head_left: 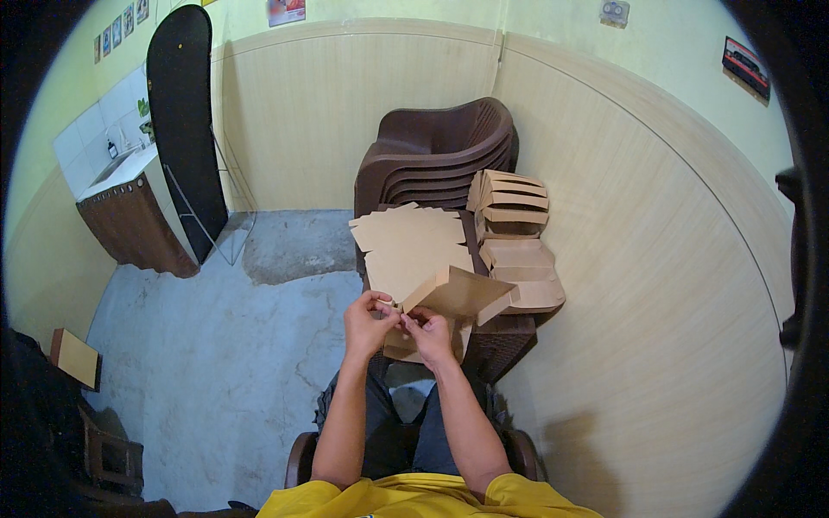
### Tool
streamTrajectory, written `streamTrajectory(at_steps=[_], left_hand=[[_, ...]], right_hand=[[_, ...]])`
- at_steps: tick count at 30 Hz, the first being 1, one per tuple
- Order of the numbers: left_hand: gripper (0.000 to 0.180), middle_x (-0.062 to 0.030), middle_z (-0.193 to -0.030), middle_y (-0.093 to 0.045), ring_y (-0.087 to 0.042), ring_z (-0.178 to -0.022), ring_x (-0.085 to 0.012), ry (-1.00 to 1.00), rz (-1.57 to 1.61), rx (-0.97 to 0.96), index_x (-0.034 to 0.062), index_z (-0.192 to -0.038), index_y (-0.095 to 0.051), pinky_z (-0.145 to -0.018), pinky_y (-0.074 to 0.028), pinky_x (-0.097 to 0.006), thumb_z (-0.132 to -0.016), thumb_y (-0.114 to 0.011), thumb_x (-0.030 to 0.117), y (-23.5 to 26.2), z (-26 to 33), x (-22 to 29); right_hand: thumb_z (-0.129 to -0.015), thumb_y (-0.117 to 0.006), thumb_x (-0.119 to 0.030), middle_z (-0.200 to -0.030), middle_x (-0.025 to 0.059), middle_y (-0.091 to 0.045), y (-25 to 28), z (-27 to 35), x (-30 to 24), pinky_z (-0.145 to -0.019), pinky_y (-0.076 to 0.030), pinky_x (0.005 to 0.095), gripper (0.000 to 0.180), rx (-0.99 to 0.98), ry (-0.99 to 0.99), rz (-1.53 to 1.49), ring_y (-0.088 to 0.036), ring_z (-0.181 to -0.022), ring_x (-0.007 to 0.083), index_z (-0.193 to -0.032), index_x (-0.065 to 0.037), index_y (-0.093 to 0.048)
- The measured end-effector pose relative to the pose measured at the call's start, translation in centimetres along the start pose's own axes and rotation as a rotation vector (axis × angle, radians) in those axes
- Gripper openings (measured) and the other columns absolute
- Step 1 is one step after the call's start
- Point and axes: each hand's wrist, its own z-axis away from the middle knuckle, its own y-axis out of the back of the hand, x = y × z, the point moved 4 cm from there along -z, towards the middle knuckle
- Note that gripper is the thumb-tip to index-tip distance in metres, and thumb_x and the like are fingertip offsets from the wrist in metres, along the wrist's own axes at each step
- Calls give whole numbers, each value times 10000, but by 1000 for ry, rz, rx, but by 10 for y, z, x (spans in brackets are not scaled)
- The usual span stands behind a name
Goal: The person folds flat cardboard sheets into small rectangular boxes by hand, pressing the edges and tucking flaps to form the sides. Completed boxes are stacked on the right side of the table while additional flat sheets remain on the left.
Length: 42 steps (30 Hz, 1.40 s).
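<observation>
Both my hands meet at the near corner of a brown cardboard box blank (458, 293) that is partly folded up. My left hand (370, 324) pinches its lower left edge with thumb and fingers. My right hand (429, 335) grips the same corner from below. The blank is held above a dark brown plastic stool (509, 337) in front of my knees. A pile of flat brown blanks (406, 246) lies just beyond on the stool.
Several folded brown boxes (514, 229) are stacked to the right of the flat pile, against a stack of dark brown plastic chairs (440, 155). A beige panelled wall runs along the right. A black board (181, 112) and a sink counter (129, 207) stand far left on the concrete floor.
</observation>
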Motion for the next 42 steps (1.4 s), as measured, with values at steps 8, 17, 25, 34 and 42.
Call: streamTrajectory(at_steps=[8,17,25,34,42], left_hand=[[269,-61,-820,-764,-724,-772,-121,-71,-97,-30,4,-1051,-730,-729,-578,-302,-796,-815,19,7,2,3],[285,-53,-954,-777,-720,-921,-142,49,59,-126,-18,-1114,-759,-855,-578,-304,-859,-854,67,11,2,-10],[345,-110,-1075,-813,-756,-939,-190,-131,-41,42,17,-1207,-791,-849,-611,-346,-891,-866,133,-6,9,-10],[398,-292,-970,-756,-799,-857,-313,-233,-371,-21,-36,-1305,-720,-772,-612,-422,-921,-740,68,-16,19,-2],[356,-294,-1008,-755,-767,-901,-420,-294,-188,95,-73,-1216,-729,-780,-598,-470,-936,-739,149,-28,19,9]], right_hand=[[-994,-755,-38,-1036,68,-760,-1,2,7,-812,-576,267,178,21,-5,63,-723,-899,140,-1156,35,-744],[-985,-764,-50,-1024,75,-768,-4,-2,11,-808,-595,298,208,41,33,11,-725,-907,158,-1166,51,-747],[-1016,-685,-16,-1039,69,-761,-10,-5,23,-814,-599,311,137,87,-42,-178,-714,-894,159,-1132,28,-743],[-996,-699,-36,-967,54,-755,-2,-13,39,-787,-560,294,79,208,-73,68,-692,-866,134,-1028,0,-762],[-893,-805,-94,-847,108,-792,16,-17,24,-738,-587,346,114,326,28,422,-744,-785,177,-938,9,-784]])
